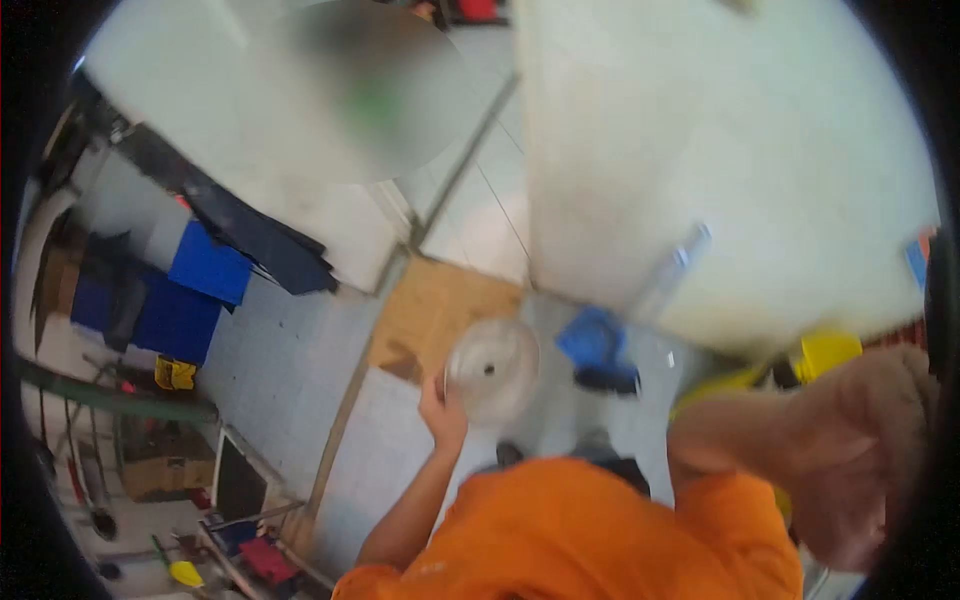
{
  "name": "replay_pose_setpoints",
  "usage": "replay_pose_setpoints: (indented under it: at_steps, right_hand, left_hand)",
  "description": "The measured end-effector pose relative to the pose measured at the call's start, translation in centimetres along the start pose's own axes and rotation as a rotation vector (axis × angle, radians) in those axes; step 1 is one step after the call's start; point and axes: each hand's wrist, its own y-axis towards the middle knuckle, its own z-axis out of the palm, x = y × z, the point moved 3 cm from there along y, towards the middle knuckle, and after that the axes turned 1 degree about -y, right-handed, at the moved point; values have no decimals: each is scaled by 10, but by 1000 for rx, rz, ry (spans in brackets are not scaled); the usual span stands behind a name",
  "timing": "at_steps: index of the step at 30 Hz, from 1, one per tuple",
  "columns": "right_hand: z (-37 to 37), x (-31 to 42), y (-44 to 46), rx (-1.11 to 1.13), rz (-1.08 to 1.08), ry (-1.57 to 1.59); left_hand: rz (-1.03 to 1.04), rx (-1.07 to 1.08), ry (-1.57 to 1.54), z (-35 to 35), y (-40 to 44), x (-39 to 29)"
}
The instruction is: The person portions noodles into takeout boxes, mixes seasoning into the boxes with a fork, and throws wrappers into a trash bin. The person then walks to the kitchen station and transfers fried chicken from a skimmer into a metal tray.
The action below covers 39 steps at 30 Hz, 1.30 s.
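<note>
My left hand (441, 413) grips the near-left edge of a round, pale grey disc (505, 350) with a small dark spot at its centre. It may be a lid, but blur hides its exact kind. The disc is held out in front of my orange shirt, above the floor. My right hand (865, 430) is raised close to the camera at the right edge. It looks bent and blurred, and its fingers cannot be made out clearly.
Brown cardboard (430, 300) lies on the floor beyond the disc. A blue object (593, 338) stands to its right, near a large white surface (720, 150). Blue bins (180, 310), a yellow container (176, 373) and cluttered racks line the left. Another yellow item (828, 355) is at right.
</note>
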Motion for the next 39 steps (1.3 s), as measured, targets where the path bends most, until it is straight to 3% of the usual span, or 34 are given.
replay_pose_setpoints:
  at_steps: [2,4,6,8,10,11,13,15,17,20,23,27,29,35,39]
  right_hand:
    - [55,-91,15,45,-43,87]
    - [94,-185,36,66,-34,113]
    - [124,-283,63,68,-38,124]
    - [150,-382,89,108,-46,105]
    - [63,-327,61,71,-121,92]
    - [6,-332,58,52,-109,83]
    - [-46,-338,70,26,-133,44]
    - [-71,-380,89,12,-126,23]
    - [-81,-359,92,7,-137,29]
    - [-98,-448,122,2,-128,14]
    - [-120,-568,147,29,-96,28]
    - [-143,-717,182,40,-101,-66]
    - [-156,-790,208,25,-99,-99]
    - [-220,-994,277,25,-68,-148]
    - [-259,-1083,288,0,-98,-44]
  left_hand:
    - [31,-79,44,-54,108,28]
    - [-58,-98,-24,-87,160,59]
    - [-72,-154,-223,-111,278,84]
    - [-97,-175,-116,-140,398,108]
    - [-10,-224,-17,-103,344,82]
    - [-95,-182,-69,-50,346,64]
    - [-8,-200,-26,-33,351,32]
    - [21,-226,6,-29,412,20]
    - [-9,-259,12,-54,366,2]
    - [89,-235,132,-46,459,-24]
    - [-89,-242,-9,-20,556,-27]
    - [-12,-137,-129,52,762,-13]
    - [12,-35,-33,86,875,-53]
    - [119,63,-278,220,1148,-81]
    - [134,121,-337,275,1245,-110]
